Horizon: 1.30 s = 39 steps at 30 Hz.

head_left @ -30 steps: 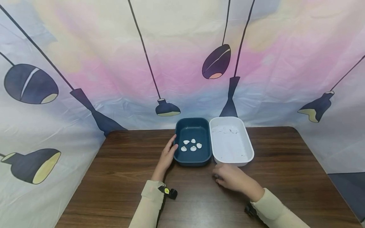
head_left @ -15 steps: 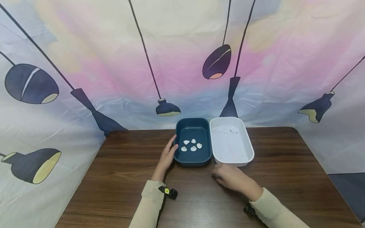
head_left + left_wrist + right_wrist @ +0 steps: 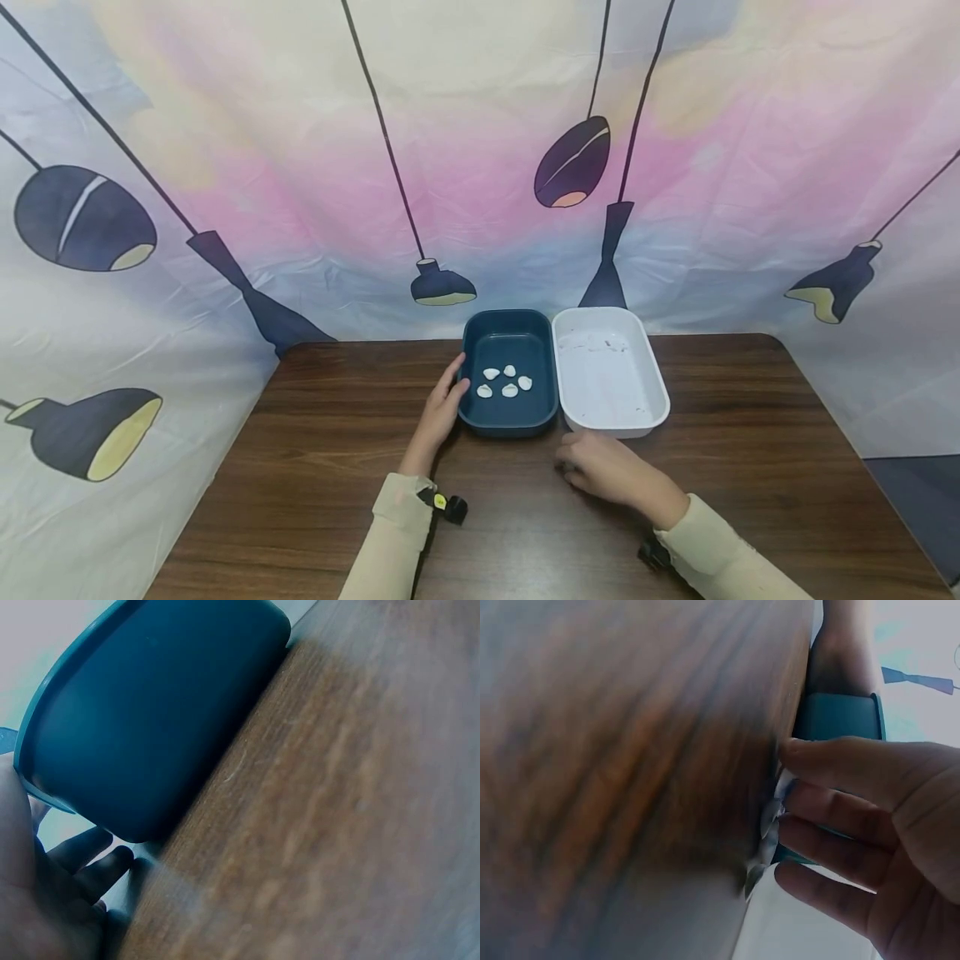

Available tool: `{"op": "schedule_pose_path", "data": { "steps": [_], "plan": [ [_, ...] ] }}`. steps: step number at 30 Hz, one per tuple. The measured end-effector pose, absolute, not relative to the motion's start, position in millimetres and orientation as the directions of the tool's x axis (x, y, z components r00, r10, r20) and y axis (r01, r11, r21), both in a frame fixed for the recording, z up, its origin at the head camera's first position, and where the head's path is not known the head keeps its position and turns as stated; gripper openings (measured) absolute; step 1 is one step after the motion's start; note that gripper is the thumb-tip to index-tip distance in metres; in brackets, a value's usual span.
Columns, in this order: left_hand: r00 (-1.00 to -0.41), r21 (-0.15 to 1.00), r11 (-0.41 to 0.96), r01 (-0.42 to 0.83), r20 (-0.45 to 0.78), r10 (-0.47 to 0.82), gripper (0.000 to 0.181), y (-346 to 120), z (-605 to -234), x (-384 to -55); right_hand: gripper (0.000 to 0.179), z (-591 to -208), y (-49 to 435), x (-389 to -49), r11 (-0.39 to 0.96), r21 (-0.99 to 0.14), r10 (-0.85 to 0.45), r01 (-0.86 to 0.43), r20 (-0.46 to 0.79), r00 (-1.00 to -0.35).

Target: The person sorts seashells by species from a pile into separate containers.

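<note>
My left hand rests against the left side of a dark teal tray, its fingers extended along the wall. Inside that tray lie several small white shell-like pieces, set apart from each other. In the left wrist view the tray's outer wall fills the upper left, beside the fingers. My right hand is low over the table, in front of a white tray. In the right wrist view its thumb and fingers pinch a pale, lumpy strip, partly hidden; its kind I cannot tell.
The two trays stand side by side at the back edge of the brown wooden table. Dark specks mark the white tray's floor. A cloth printed with hanging lamps rises right behind the table.
My right hand has shifted slightly left, and the dark gap beneath its fingers shows less. The left hand, the trays and the white pieces stay in place.
</note>
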<state>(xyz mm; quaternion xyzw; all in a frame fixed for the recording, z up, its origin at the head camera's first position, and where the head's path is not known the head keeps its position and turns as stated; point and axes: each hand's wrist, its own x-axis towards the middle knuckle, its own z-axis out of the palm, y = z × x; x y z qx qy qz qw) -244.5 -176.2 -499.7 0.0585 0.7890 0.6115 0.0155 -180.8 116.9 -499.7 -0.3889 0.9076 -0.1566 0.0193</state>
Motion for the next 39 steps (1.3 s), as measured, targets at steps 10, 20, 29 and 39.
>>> {"op": "schedule_pose_path", "data": {
  "steps": [10, 20, 29, 39],
  "plan": [
    [-0.993, 0.968, 0.239, 0.082, 0.058, 0.106, 0.053, -175, -500, -244, 0.008, -492, 115, -177, 0.586, -0.443, -0.736, -0.679, 0.061, -0.675],
    [-0.993, 0.967, 0.238, 0.087, 0.064, 0.103, 0.052, -175, -500, -244, 0.01, -478, 120, -179, 0.527, -0.487, -0.76, -0.696, 0.096, -0.643],
    [-0.994, 0.968, 0.239, 0.079, 0.057, 0.097, 0.052, -175, -500, -244, 0.016, -464, 127, -182, 0.522, -0.474, -0.751, -0.709, 0.139, -0.646],
    [-0.992, 0.968, 0.235, 0.087, 0.064, 0.105, 0.052, -175, -499, -244, 0.017, -450, 139, -193, 0.505, -0.476, -0.725, -0.72, 0.22, -0.653]
  ]
}}
